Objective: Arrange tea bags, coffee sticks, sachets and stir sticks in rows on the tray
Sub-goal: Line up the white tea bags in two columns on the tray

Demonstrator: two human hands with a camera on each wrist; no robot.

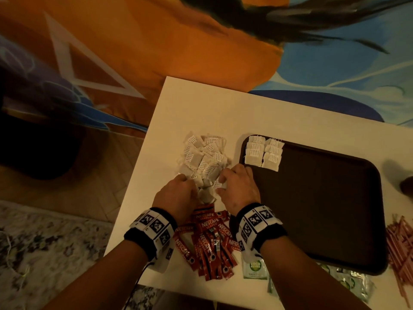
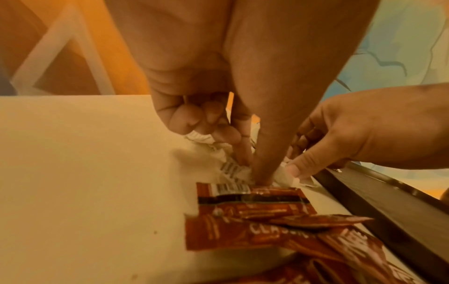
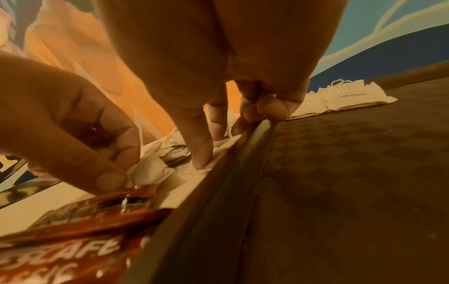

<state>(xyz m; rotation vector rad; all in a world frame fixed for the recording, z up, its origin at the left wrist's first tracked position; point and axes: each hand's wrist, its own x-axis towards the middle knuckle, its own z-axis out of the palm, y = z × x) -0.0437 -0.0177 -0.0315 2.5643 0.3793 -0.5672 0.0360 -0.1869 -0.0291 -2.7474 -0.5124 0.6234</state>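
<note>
Pinching tea bags (image 1: 202, 157), both hands; fingertips hidden.

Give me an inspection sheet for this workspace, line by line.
Surface: white table, mostly bare at the far end.
Job's things: brown tray holds two short rows of tea bags in its far left corner; loose tea bag pile, coffee sticks, green sachets and stir sticks lie off the tray.
Clutter: nothing seen.
Grippers: left hand and right hand both pinch bags at the pile's near edge.
Cables: thin black cord hangs from the left wristband.
Surroundings: orange and blue bedding, patterned rug.
</note>
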